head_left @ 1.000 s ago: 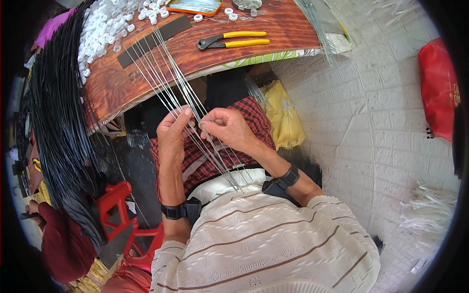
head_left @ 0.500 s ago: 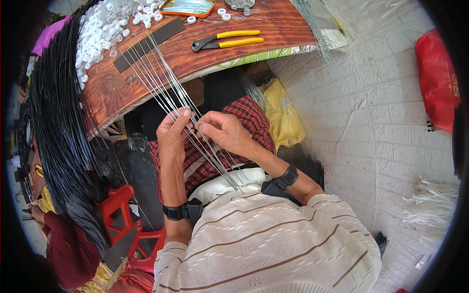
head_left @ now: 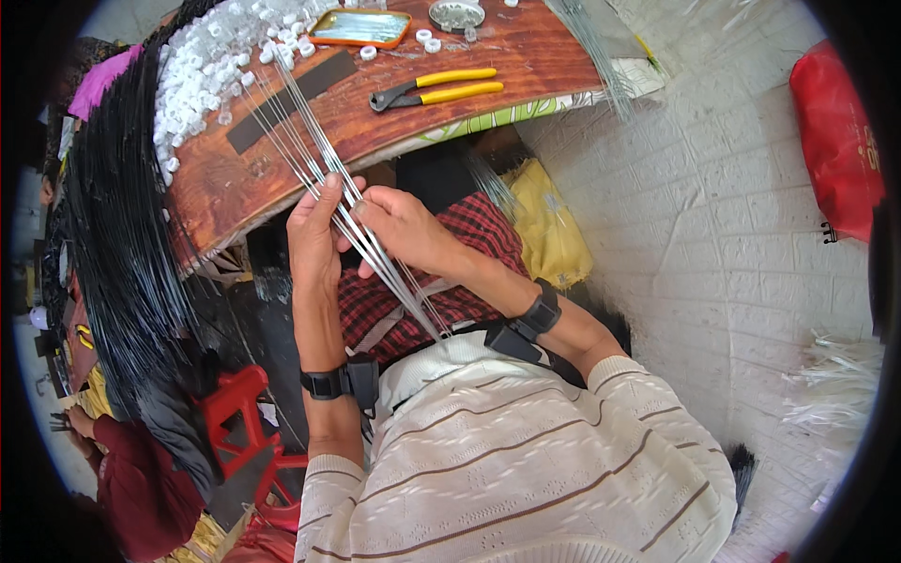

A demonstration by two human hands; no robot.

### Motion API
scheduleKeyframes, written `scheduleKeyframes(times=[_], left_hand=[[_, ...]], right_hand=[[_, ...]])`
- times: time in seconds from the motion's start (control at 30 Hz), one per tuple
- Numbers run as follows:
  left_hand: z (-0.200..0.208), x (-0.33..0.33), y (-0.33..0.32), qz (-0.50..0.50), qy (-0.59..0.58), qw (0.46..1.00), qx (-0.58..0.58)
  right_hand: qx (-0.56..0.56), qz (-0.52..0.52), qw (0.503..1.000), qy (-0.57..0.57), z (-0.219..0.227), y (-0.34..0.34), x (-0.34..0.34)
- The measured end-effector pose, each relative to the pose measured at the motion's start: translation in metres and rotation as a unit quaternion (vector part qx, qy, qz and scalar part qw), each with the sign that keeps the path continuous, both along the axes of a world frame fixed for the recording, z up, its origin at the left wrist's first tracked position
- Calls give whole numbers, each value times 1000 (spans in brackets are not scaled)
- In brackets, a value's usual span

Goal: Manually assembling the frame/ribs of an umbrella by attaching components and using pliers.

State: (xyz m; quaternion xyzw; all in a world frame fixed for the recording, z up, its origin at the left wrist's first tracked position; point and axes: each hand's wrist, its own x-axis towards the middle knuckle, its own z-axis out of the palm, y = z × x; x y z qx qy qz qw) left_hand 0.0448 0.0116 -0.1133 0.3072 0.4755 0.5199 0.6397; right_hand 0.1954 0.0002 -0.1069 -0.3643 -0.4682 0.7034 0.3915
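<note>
A loose bundle of long, thin silvery wires [head_left: 399, 284] runs slantwise over my lap, the far ends fanned out above the table edge and the near ends by my waist. My left hand [head_left: 315, 235] is closed around the wires, thumb on top. Close beside it, my right hand [head_left: 405, 227] pinches some of the same wires with thumb and fingers. Its inner fingertips are partly hidden. Beyond the hands, end cutters [head_left: 450, 86] with yellow handles and a dark flat strip [head_left: 293, 101] lie on the reddish wooden table [head_left: 221, 192].
White plastic rings [head_left: 197, 89] are heaped at the table's far left, near an orange-rimmed tin [head_left: 361, 28] and a round dish [head_left: 457, 13]. Long black strands [head_left: 122, 216] hang at left. Red stools [head_left: 235, 413] and a person in a maroon sleeve [head_left: 141, 474] are lower left.
Both hands have shifted slightly away from my body and to the left, still on the wires. The wires lie closer together near my waist.
</note>
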Motion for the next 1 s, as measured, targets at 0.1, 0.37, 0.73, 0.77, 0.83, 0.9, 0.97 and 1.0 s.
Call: scheduleKeyframes(times=[0.1,0.37,0.73,0.77,0.83,0.9,0.97,1.0], left_hand=[[5,10,1,12,-1,1000,-2],[11,6,7,-89,0,996,-25],[3,1,17,-143,-27,989,1],[1,-1,19,-141,-39,989,12],[4,2,19,-148,-25,989,11],[7,4,16,-138,-27,990,-8],[-3,0,16,-158,-47,986,-12],[-2,2,15,-169,-40,985,-9]], right_hand=[[-60,14,998,11,4,1,8],[-91,12,995,36,-11,4,7],[-126,59,985,102,-3,10,7],[-121,61,985,103,-1,13,7],[-120,103,985,68,2,15,10],[-114,114,984,80,-5,19,7],[-118,122,984,48,-10,17,1],[-123,106,985,53,-7,14,3]])
